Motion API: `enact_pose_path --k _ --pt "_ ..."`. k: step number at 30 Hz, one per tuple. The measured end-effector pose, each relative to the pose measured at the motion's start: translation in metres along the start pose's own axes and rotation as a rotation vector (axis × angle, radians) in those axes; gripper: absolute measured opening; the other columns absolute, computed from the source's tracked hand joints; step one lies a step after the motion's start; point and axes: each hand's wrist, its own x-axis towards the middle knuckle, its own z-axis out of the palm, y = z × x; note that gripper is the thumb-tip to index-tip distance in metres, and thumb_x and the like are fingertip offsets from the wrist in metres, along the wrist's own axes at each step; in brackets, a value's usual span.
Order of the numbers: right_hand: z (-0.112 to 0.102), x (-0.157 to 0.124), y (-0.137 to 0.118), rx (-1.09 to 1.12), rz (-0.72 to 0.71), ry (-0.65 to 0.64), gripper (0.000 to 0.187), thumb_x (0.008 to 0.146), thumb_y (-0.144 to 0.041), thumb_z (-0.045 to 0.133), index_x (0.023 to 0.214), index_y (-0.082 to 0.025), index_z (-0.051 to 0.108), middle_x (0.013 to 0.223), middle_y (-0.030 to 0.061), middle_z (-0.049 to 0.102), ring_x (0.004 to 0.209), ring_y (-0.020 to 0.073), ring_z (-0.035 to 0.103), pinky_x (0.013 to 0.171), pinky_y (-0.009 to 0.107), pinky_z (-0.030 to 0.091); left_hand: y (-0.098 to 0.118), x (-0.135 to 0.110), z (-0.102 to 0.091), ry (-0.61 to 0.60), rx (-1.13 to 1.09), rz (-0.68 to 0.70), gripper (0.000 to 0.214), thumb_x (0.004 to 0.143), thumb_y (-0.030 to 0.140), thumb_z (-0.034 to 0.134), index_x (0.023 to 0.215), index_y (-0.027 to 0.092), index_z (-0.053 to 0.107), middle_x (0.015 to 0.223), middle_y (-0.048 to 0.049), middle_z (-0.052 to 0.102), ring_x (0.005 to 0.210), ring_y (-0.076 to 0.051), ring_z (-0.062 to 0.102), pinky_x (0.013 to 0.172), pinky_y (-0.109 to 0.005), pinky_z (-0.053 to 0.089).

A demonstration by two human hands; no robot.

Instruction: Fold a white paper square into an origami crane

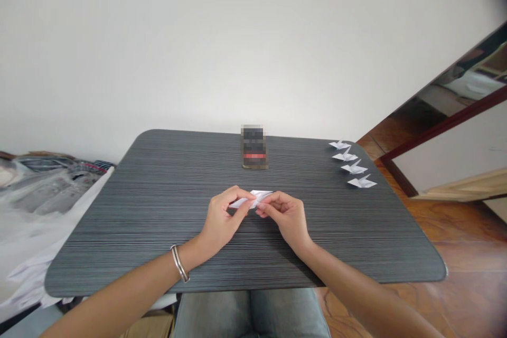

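Note:
A folded piece of white paper is held between both hands, above the middle of the dark table. My left hand pinches its left part between thumb and fingers. On the right side, my right hand grips the paper with thumb and bent fingertips. The fingers cover part of the folds, so its exact shape is partly hidden. Several finished white paper cranes stand in a row along the table's right edge, apart from my hands.
A phone-like device, blurred out, stands at the back of the table near the white wall. White plastic and bagged items lie left of the table. A wooden floor and a dark red-framed panel are on the right.

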Motion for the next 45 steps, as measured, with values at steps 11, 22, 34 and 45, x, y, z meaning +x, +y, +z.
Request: enact_pose_path --k 11,22,34,45 --pt "0.001 0.000 0.000 -0.053 0.015 -0.044 0.018 0.066 -0.031 0.071 0.064 -0.017 0.060 0.055 -0.0001 0.064 0.052 0.0132 0.061 0.054 0.026 0.051 0.003 0.001 -0.002 -0.010 0.023 -0.031 0.012 0.078 0.025 0.056 0.075 0.016 0.063 0.068 -0.0012 0.060 0.059 -0.012 0.056 0.056 -0.021 0.044" --pt "-0.004 0.006 -0.003 -0.024 0.092 -0.117 0.031 0.066 -0.034 0.070 0.086 -0.017 0.055 0.059 -0.0040 0.062 0.043 0.0088 0.056 0.039 0.018 0.042 0.001 0.007 -0.003 -0.076 -0.148 -0.227 0.017 0.074 0.028 0.060 0.083 0.013 0.062 0.066 0.0009 0.059 0.050 -0.008 0.049 0.047 -0.017 0.043" --pt "-0.008 0.009 -0.002 0.043 0.195 -0.150 0.024 0.066 -0.036 0.071 0.062 -0.014 0.062 0.054 0.0000 0.064 0.045 0.0087 0.057 0.044 0.019 0.047 0.000 0.015 -0.014 -0.165 -0.336 -0.294 0.023 0.069 0.023 0.065 0.089 0.012 0.065 0.072 -0.0039 0.069 0.058 -0.011 0.061 0.059 -0.023 0.053" --pt "-0.007 0.008 -0.001 0.000 0.218 -0.215 0.026 0.069 -0.039 0.067 0.066 -0.014 0.062 0.054 -0.0003 0.063 0.043 0.0082 0.057 0.039 0.016 0.044 -0.003 0.016 -0.014 -0.232 -0.290 -0.304 0.021 0.071 0.025 0.063 0.087 0.012 0.065 0.074 -0.0049 0.070 0.062 -0.013 0.064 0.061 -0.025 0.055"
